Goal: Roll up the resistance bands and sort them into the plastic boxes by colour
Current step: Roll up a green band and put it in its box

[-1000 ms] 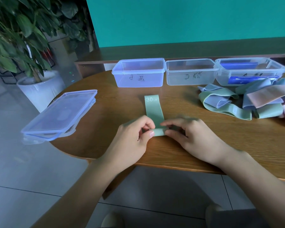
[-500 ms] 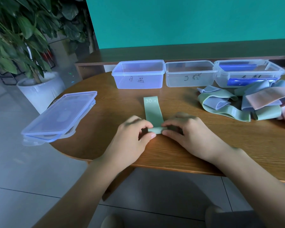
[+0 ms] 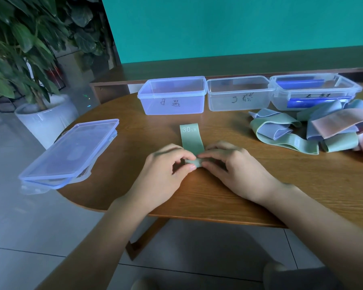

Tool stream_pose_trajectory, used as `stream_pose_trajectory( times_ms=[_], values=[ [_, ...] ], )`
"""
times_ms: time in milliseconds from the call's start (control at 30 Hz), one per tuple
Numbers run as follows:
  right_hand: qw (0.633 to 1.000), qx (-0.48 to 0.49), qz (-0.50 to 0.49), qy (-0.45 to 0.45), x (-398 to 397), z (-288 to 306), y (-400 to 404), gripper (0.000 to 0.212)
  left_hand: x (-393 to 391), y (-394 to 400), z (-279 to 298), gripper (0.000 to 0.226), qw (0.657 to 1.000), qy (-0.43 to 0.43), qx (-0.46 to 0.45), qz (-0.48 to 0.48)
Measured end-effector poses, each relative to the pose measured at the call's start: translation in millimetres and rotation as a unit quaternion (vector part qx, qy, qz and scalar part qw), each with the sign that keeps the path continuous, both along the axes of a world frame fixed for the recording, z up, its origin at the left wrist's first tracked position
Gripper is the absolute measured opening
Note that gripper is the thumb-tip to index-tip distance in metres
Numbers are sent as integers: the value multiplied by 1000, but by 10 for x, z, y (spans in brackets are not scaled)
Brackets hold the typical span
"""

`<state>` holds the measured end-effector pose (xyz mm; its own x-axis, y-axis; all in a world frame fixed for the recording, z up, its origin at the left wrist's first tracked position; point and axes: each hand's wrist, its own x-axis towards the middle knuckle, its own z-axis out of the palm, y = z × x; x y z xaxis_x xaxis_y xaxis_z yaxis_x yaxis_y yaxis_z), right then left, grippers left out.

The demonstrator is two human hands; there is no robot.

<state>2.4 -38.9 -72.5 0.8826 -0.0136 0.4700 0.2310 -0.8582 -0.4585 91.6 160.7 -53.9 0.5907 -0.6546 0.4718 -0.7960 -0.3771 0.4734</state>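
A green resistance band (image 3: 191,137) marked 30 LB lies flat on the wooden table (image 3: 218,195), its near end rolled into a small coil. My left hand (image 3: 166,170) pinches the coil's left end and my right hand (image 3: 233,166) pinches its right end. At the back stand three open plastic boxes: a bluish one (image 3: 173,95), a clear one (image 3: 238,94) and a clear one holding blue bands (image 3: 314,91). A loose pile of green, blue and pink bands (image 3: 314,130) lies at the right.
A stack of box lids (image 3: 69,153) overhangs the table's left edge. A potted plant in a white pot (image 3: 40,120) stands on the floor at the left. A low bench runs behind the boxes under a teal wall.
The coil has grown and moved away from me, so the flat part of the green band is shorter. Both hands have moved forward with it.
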Motion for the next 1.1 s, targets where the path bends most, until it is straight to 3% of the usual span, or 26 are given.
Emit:
stream_pose_trajectory(
  times_ms=[133, 300, 467, 767, 967, 1100],
  values=[
    [999, -27, 3, 28, 48, 14, -50, 33, 81, -32, -16, 17, 1000, 12, 8, 11],
    [1000, -7, 11, -5, 137, 29, -92, 21, 143, -73, -40, 16, 1000, 10, 5, 8],
    [1000, 9, 7, -3, 207, 12, -119, 22, 145, -65, -31, 26, 999, 12, -9, 34],
    [1000, -7, 12, -10, 257, 12, -142, 27, 244, -111, -51, 21, 999, 9, 7, 38],
    [1000, 1, 4, -13, 357, -5, -195, 24, 242, -130, -51, 40, 998, 23, 24, 57],
    [1000, 2, -1, -5, 402, -14, -216, 22, 282, -171, -56, 27, 999, 2, 23, 49]
  ],
)
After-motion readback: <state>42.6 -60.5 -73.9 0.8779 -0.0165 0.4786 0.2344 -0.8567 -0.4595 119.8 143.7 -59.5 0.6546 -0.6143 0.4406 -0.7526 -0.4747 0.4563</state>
